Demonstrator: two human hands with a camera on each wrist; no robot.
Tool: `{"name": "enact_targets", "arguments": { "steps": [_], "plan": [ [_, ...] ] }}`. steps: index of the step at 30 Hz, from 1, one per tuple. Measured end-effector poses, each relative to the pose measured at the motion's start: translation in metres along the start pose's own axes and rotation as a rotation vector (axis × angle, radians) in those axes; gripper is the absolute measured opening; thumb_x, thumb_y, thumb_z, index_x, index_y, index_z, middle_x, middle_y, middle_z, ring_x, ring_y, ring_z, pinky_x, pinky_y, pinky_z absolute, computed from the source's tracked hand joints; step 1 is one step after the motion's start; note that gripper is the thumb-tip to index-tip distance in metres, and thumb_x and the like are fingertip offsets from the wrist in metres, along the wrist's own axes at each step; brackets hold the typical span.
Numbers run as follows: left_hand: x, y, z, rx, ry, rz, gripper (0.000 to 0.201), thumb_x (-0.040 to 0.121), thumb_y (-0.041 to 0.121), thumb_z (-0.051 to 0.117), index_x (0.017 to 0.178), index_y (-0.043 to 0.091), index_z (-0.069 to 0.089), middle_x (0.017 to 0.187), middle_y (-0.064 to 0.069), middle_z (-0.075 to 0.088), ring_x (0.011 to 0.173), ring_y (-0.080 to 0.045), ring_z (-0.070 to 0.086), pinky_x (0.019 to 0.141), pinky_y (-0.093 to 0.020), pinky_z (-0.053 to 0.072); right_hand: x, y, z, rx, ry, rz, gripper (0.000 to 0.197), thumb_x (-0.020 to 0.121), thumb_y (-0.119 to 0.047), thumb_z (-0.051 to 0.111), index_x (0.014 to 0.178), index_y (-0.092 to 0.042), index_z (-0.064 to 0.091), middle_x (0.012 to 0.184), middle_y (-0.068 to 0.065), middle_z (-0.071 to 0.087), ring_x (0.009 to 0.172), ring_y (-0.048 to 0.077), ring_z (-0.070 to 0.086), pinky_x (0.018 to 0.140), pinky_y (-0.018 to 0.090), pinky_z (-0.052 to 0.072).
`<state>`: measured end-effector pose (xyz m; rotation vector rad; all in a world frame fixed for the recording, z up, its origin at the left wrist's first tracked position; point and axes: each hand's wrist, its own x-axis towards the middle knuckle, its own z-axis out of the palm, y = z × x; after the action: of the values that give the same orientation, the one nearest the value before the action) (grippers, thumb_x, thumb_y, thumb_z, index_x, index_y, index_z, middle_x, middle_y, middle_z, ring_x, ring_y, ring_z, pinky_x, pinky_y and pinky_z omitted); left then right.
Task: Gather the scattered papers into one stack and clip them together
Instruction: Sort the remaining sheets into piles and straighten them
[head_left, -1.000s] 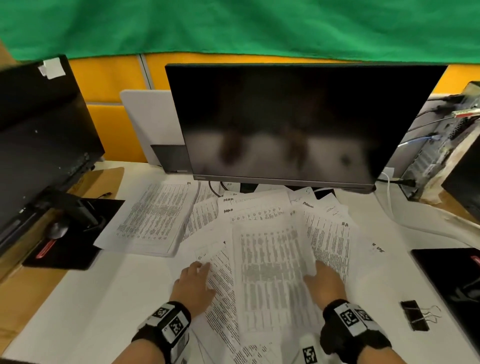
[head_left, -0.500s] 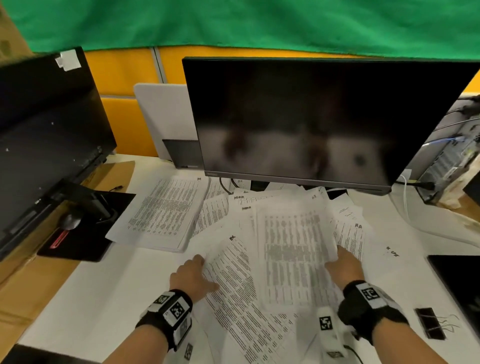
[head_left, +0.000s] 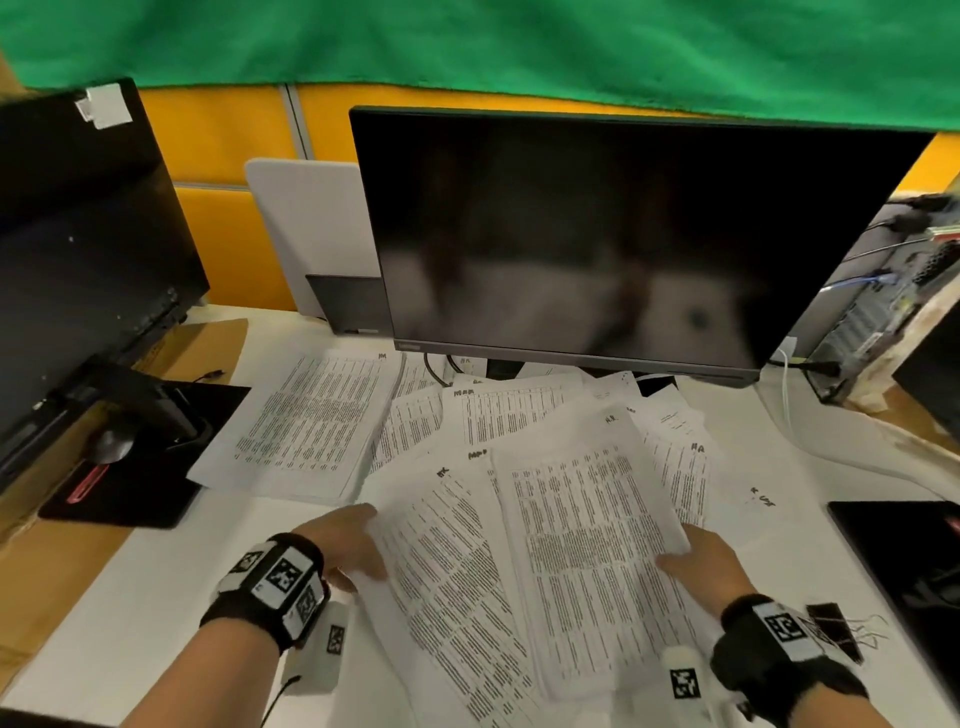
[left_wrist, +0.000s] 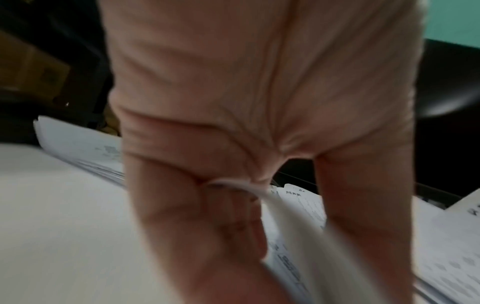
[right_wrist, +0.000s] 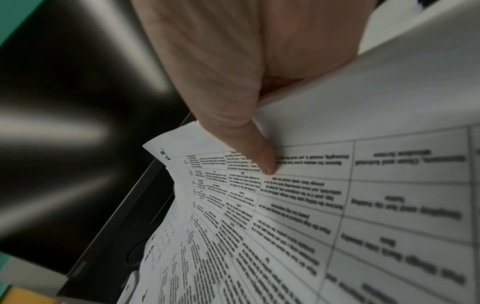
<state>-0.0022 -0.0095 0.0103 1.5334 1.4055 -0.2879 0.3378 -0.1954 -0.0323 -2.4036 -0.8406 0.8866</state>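
Printed sheets lie fanned out on the white desk (head_left: 130, 597) in front of the monitor. My right hand (head_left: 698, 564) grips a bundle of papers (head_left: 587, 545) by its right edge. In the right wrist view the thumb (right_wrist: 259, 152) presses on the bundle's top page (right_wrist: 337, 205), and the fingers are hidden beneath it. My left hand (head_left: 345, 538) holds the left edge of a slanted sheet (head_left: 441, 561); in the left wrist view the hand (left_wrist: 226, 197) pinches that sheet (left_wrist: 298, 236). A black binder clip (head_left: 834, 631) lies on the desk by my right wrist.
A separate pile of papers (head_left: 317, 415) sits at the left near a black mouse pad (head_left: 135, 467). The large monitor (head_left: 597, 234) overhangs the far sheets. A second screen (head_left: 78, 260) stands at the left and a dark pad (head_left: 904, 571) at the right edge.
My left hand went from lying flat on the papers to gripping a sheet's edge. My right hand has drawn the bundle nearer and tilted it, its right edge raised off the spread.
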Motion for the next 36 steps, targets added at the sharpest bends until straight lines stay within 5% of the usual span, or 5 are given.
{"name": "enact_targets", "arguments": {
  "steps": [7,18,23,31,36],
  "plan": [
    [0.005,0.003,-0.008,-0.919,0.281,0.207,0.050,0.080,0.002,0.071,0.122,0.009,0.045,0.110,-0.017,0.062,0.089,-0.029,0.065,0.070,-0.035,0.054,-0.001,-0.014,0.013,0.106,-0.003,0.050,0.036,0.082,-0.004,0.068,0.116,0.004,0.057,0.097,0.014,0.058,0.091,0.028,0.054,0.077,0.031,0.044],
    [0.009,0.003,0.058,-1.004,0.156,0.113,0.034,0.084,0.025,0.070,0.112,0.007,0.065,0.108,-0.015,0.072,0.101,-0.032,0.067,0.094,-0.048,0.051,-0.013,-0.031,0.040,0.029,-0.129,0.008,0.033,0.081,-0.009,0.070,0.114,-0.005,0.062,0.110,0.013,0.067,0.101,0.028,0.062,0.084,0.031,0.050],
    [0.010,0.010,0.090,-0.700,0.155,0.120,0.025,0.070,0.008,0.082,0.089,0.011,0.067,0.099,-0.012,0.071,0.099,-0.032,0.067,0.075,-0.030,0.055,-0.024,-0.039,0.050,-0.036,-0.209,-0.047,0.011,0.080,-0.023,0.071,0.078,-0.022,0.060,0.082,-0.002,0.065,0.074,0.011,0.062,0.061,0.020,0.050],
    [0.000,0.010,0.067,-0.788,0.448,0.240,0.026,0.078,-0.003,0.071,0.098,0.010,0.060,0.083,-0.002,0.064,0.074,-0.017,0.061,0.057,-0.022,0.044,0.010,-0.032,-0.001,-0.196,0.176,0.306,0.088,0.073,-0.052,0.071,0.137,-0.006,0.033,0.139,0.019,0.038,0.128,0.036,0.038,0.102,0.042,0.038],
    [0.002,-0.023,0.046,-0.852,0.554,0.160,0.039,0.077,-0.001,0.073,0.113,-0.003,0.060,0.098,-0.018,0.065,0.090,-0.032,0.062,0.081,-0.037,0.049,0.019,-0.009,-0.007,-0.052,0.163,0.352,0.094,0.069,-0.028,0.082,0.138,0.001,0.026,0.133,0.025,0.046,0.120,0.039,0.049,0.096,0.043,0.047]
  ]
}}
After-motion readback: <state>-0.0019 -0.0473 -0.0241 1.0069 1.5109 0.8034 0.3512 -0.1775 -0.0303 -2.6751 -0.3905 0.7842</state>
